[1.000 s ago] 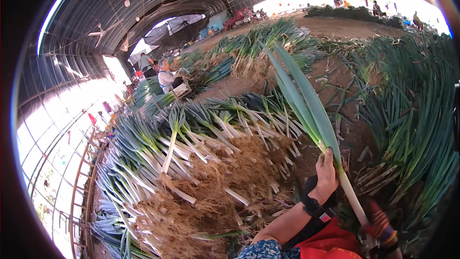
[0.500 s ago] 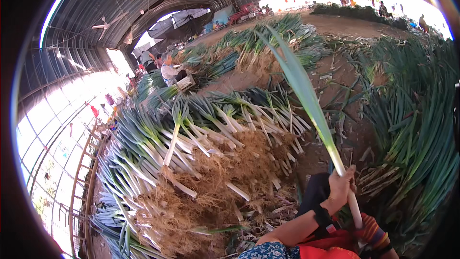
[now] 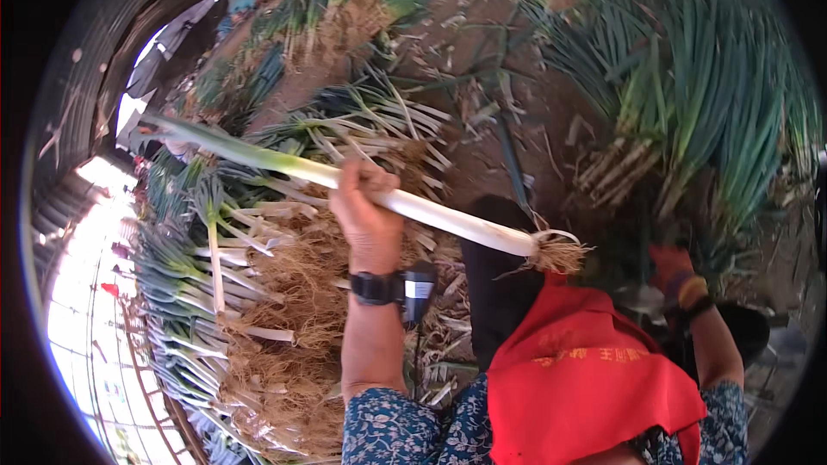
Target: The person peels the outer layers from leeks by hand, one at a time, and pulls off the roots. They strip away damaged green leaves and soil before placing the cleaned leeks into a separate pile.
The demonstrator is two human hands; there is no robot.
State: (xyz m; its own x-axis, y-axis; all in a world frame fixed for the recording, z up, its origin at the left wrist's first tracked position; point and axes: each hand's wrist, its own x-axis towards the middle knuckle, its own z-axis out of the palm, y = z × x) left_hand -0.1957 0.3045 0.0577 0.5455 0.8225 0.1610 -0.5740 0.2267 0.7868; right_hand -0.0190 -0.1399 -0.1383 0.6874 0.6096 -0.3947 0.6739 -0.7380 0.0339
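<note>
the left hand (image 3: 369, 211) is holding one long leek (image 3: 345, 181). its fingers (image 3: 366, 174) are curling tight around the white stalk, near the middle of it. the leek is lying almost flat in the air, above the ground. its green leaves are pointing to the far left and its hairy brown roots (image 3: 558, 254) are pointing to the right, just above a red cloth (image 3: 586, 379) on the person's lap. a black watch (image 3: 376, 288) is sitting on the left wrist, and a small dark box with a wire (image 3: 419, 286) is hanging just beside it. the sleeve (image 3: 388, 430) under it is blue with little flowers.

the right hand (image 3: 676, 271) is low on the right, in the shade, in a red glove with a yellow and black band at the wrist. it is too dark there to tell if its fingers are spread or shut, or if they are holding anything. it is well apart from the leek.

a big pile of leeks (image 3: 224, 293) is lying on the ground to the left, with white stalks and brown roots all mixed up. more green leeks (image 3: 706, 112) are lying on the far right. bare brown dirt (image 3: 534, 120) is showing between the piles.
</note>
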